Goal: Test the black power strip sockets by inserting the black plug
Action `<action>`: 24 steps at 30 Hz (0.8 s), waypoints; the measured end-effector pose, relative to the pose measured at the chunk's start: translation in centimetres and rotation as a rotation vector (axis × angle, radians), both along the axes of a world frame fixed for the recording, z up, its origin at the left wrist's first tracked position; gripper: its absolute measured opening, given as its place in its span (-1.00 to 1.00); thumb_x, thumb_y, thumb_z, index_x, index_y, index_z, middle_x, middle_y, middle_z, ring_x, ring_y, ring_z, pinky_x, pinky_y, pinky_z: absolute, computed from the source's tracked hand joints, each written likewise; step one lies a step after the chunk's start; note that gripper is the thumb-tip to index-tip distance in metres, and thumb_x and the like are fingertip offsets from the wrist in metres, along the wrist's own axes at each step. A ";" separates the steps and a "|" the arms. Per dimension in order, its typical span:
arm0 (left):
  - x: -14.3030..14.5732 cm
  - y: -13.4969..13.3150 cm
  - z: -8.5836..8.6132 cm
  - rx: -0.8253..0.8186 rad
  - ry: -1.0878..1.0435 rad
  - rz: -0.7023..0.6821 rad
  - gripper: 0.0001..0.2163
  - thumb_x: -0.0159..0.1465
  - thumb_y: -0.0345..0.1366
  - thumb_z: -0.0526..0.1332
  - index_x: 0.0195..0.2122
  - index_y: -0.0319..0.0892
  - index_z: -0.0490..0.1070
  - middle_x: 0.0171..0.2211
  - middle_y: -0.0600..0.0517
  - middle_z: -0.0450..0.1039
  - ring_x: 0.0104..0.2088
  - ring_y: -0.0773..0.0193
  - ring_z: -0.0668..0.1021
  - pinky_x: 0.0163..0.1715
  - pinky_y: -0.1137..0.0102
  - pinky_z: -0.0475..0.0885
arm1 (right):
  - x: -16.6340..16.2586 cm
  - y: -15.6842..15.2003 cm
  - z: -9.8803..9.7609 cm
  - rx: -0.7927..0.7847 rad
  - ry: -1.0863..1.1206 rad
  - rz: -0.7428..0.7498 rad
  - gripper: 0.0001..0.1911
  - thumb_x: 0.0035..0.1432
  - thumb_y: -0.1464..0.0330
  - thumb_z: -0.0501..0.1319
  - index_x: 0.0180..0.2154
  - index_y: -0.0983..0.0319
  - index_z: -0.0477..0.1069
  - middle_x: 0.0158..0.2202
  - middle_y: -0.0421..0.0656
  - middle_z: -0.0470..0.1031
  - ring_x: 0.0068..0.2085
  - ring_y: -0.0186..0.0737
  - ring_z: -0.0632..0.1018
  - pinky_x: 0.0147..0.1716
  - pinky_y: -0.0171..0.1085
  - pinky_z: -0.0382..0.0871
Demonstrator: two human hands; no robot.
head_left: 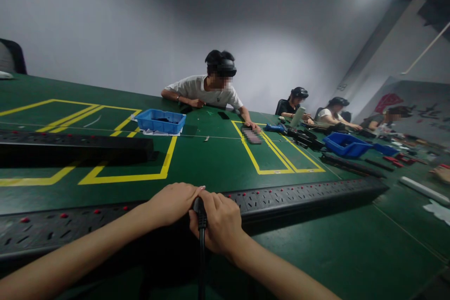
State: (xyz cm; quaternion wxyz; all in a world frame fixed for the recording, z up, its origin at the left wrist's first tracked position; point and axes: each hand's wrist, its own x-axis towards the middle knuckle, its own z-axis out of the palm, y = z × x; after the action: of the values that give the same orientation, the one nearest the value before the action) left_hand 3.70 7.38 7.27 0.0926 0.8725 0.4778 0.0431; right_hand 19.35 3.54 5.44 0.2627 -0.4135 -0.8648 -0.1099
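Observation:
A long black power strip [288,196], with rows of sockets and small red parts, crosses in front of me at a slight tilt. My left hand [176,201] is closed over its middle, and most of those fingers are out of sight behind the hand. My right hand [221,220] is wrapped round a black plug [199,205], held right against the strip. From the plug a black cord [201,262] hangs straight down toward me. Both hands touch each other. Whether the plug's pins sit in a socket is hidden.
Beyond the strip, a second black strip [70,145] lies at left on the green table [211,168], near a blue tray [161,124]. A person [200,89] opposite touches a phone [252,136]. Blue bins [346,145], tools and other people are at right.

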 end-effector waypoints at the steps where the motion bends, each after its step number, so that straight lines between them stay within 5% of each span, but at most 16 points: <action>1: 0.0 0.0 0.0 0.004 0.000 -0.004 -0.69 0.26 -0.30 -0.09 -0.11 -0.17 0.37 -0.21 -0.11 0.49 -0.15 0.17 0.49 -0.14 0.31 0.33 | 0.0 0.0 0.0 -0.008 0.000 0.000 -0.65 0.13 0.23 -0.03 -0.13 0.29 0.26 -0.37 -0.09 0.41 -0.38 -0.22 0.42 -0.44 -0.29 0.24; 14: 0.0 -0.4 0.6 -0.018 0.046 0.046 -0.70 0.26 -0.24 -0.11 -0.21 -0.15 0.39 -0.27 -0.10 0.50 -0.19 0.14 0.50 -0.20 0.29 0.35 | 0.4 0.0 1.2 -0.167 0.030 0.010 -0.68 0.08 0.22 0.05 -0.14 0.25 0.19 -0.34 -0.13 0.43 -0.34 -0.21 0.46 -0.37 -0.32 0.26; 24: 0.0 -1.0 0.4 0.013 0.075 0.091 -0.74 0.19 -0.34 -0.06 -0.26 -0.19 0.39 -0.32 -0.14 0.49 -0.22 0.07 0.51 -0.26 0.25 0.36 | 0.2 0.0 1.8 -0.075 -0.131 -0.062 -0.69 0.08 0.19 0.01 -0.14 0.19 0.22 -0.43 -0.17 0.43 -0.46 -0.22 0.44 -0.54 -0.33 0.10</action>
State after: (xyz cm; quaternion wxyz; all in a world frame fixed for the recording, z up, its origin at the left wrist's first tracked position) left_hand 3.68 6.40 7.71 0.0672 0.8514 0.5199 0.0178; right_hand 19.58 3.55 7.25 0.1863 -0.4417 -0.8704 -0.1126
